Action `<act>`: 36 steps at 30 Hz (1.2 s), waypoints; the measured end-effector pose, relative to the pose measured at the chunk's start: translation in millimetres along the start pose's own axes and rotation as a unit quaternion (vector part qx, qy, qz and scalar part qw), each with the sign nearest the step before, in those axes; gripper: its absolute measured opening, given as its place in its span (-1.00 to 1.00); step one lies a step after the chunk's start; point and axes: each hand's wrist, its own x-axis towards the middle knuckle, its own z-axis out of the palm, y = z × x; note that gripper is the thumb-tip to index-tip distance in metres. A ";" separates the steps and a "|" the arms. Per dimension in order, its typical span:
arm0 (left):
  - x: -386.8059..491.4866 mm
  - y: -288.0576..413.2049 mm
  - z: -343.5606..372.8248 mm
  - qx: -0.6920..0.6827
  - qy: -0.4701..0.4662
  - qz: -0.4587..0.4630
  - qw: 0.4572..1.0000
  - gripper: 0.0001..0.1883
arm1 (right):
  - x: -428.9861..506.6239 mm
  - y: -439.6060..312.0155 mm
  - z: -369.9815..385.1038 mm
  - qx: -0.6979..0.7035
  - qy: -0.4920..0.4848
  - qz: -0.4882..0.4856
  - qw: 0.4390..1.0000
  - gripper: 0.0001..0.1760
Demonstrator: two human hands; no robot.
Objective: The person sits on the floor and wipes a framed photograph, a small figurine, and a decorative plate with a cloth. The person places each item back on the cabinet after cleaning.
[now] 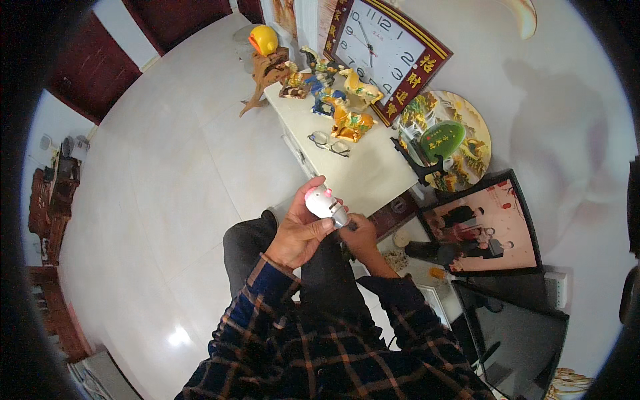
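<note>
My left hand [295,237] grips a small white device [318,202] with pink parts, its thumb lying against a silver-grey end [341,218]. I cannot tell what kind of device it is. Right beside that silver end are the curled fingers of my right hand [361,236]. Whether they pinch something there is hidden by the fingers. Both hands are above my dark trousers [325,280], close to the near corner of a cream cabinet top [360,182]. A pair of eyeglasses [329,144] lies on that top.
Several glazed horse figurines [352,120] stand on the cabinet before a wall clock [372,50]. A decorative plate [470,140] with a green leaf-shaped piece [443,140] rests in a black stand [422,167]. To the right are a framed photograph [520,225] and a dark screen [520,330].
</note>
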 end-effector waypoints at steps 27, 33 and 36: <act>-96.2 26.8 23.2 -0.090 -0.056 0.022 0.994 -0.19 | -85.4 -188.3 -83.4 0.414 0.133 0.024 0.900 -0.69; -98.7 28.9 19.3 -0.102 -0.014 -0.001 0.995 -0.37 | -110.7 -191.7 -59.7 0.373 0.165 -0.049 0.912 -0.74; -98.7 31.1 18.5 -0.109 -0.028 0.000 0.994 -0.39 | -111.4 -186.1 -61.4 0.396 0.138 -0.012 0.908 -0.75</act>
